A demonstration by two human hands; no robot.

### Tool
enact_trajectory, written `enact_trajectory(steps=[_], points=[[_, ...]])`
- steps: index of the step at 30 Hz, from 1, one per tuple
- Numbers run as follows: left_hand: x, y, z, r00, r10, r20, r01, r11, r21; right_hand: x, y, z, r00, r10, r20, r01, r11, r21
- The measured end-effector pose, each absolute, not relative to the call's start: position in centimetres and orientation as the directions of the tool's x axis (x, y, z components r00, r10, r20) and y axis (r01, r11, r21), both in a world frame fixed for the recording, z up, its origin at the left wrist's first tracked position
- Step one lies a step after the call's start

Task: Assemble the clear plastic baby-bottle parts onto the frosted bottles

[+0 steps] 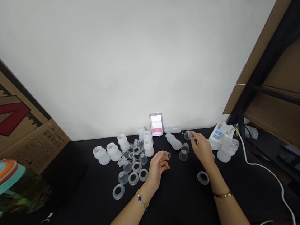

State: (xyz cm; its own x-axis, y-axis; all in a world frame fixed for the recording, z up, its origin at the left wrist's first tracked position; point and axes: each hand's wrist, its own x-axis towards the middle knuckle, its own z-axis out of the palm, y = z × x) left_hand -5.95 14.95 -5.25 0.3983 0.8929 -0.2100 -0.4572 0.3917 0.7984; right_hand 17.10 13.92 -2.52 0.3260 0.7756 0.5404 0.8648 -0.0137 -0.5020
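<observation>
Left hand [158,165]: fingers curled, fingertips closed on a small clear cap [168,156], held just above the table [177,207], palm turned inward. Right hand [202,149]: thumb and forefinger pinched on a clear cup [187,135] at the fingertips, the remaining fingers loosely bent. The two hands are near each other but apart. Cap and cup do not touch.

Position of held parts – the cap sits right of centre in the parts spread, and the cup lies further back, near the wall [143,55].

Between the hands:
- a frosted bottle [174,141] lies on its side
- two clear domes [183,155] stand just in front of it

Near the right forearm a translucent ring [203,178] lies flat on the table.

Left of the left hand there is a cluster of further rings [133,178] and small clear pieces. Behind them stand several white bodies [102,156], upright. A blurred card [156,124] leans against the wall behind the spread.

Right of the right hand – a white device [219,133], with more frosted parts just in front of it. A white cable [267,171] runs from there toward the table's near edge.

Each wrist carries a bracelet: the left one has a blue charm [140,198], and the right one is a plain bangle [222,195].

A cardboard box [9,117] stands at the far left and a dark shelf frame [271,87] at the right.
</observation>
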Motion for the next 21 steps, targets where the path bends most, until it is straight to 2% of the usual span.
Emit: enact_trajectory(steps=[4,9,13,16,19,21], points=[[-6.0,14.7,-4.6,0.397,0.906,-0.148,-0.402,0.317,0.859,15.2,13.4,-1.5,0.262,0.807,0.529,0.648,0.259,-0.716],[-6.0,14.6,-4.2,0.398,0.909,-0.121,-0.381,0.284,0.88,11.7,12.8,-1.6,0.038,0.893,0.448,0.46,0.382,-0.801],[-6.0,14.8,-4.5,0.411,0.904,-0.116,-0.403,0.294,0.866,9.5,12.5,-2.3,-0.103,0.903,0.418,0.4,0.422,-0.813],[-6.0,15.0,-4.6,0.406,0.909,-0.098,-0.415,0.279,0.866,8.8,12.5,-2.8,-0.132,0.897,0.422,0.388,0.438,-0.811],[-6.1,15.4,-4.5,0.319,0.942,-0.102,-0.429,0.239,0.871,9.0,12.6,-3.1,-0.119,0.896,0.428,0.427,0.436,-0.792],[-6.2,15.6,-4.5,0.234,0.967,-0.103,-0.433,0.199,0.879,9.4,12.8,-3.5,-0.091,0.898,0.43,0.512,0.412,-0.754]])
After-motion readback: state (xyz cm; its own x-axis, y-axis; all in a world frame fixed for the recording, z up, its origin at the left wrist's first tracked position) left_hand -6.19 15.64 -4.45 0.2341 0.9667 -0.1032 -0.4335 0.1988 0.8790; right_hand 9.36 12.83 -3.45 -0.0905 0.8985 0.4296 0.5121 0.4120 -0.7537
